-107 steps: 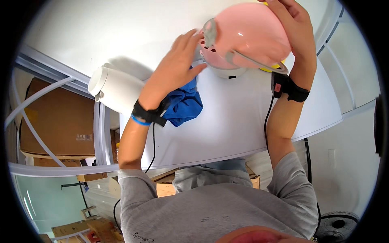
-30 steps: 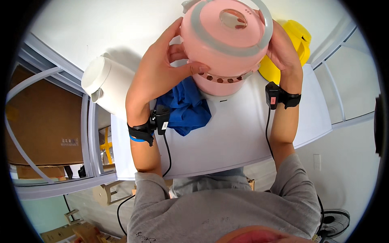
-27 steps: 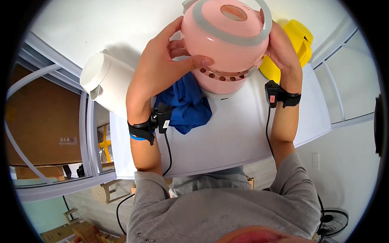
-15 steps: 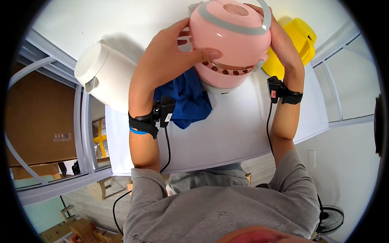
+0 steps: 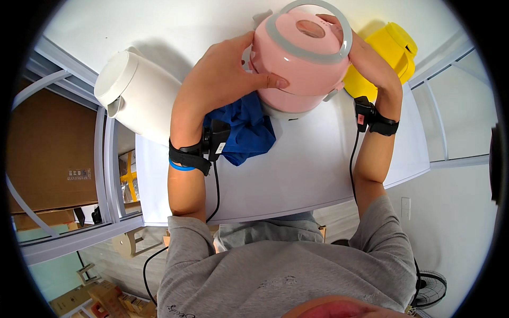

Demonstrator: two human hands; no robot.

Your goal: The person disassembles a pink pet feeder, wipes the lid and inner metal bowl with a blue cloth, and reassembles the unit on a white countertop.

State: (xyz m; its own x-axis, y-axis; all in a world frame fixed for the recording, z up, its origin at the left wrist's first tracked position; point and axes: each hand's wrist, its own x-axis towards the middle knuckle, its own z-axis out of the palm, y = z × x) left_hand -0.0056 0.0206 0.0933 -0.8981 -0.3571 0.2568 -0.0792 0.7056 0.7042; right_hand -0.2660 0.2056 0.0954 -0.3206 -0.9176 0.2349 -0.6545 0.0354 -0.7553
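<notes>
A round pink electric lunch box point(image 5: 294, 66) with a grey ring handle and an oval window on its lid stands at the back of the white table point(image 5: 291, 185). My left hand point(image 5: 217, 74) is closed on its left side, thumb across the front near the seam. My right hand point(image 5: 363, 58) curls round its back right, fingertips partly hidden behind the handle. A crumpled blue cloth point(image 5: 244, 140) lies in front of it, partly under my left hand.
A white jug point(image 5: 143, 95) stands at the left, beside my left forearm. A yellow jug point(image 5: 392, 40) is at the back right, behind my right wrist. A metal frame and cardboard box point(image 5: 53, 138) are beyond the left table edge.
The pink lid was tilted with a grey clip showing and has turned upright. The row of dark holes at the seam is now hidden. Both hands have shifted slightly right.
</notes>
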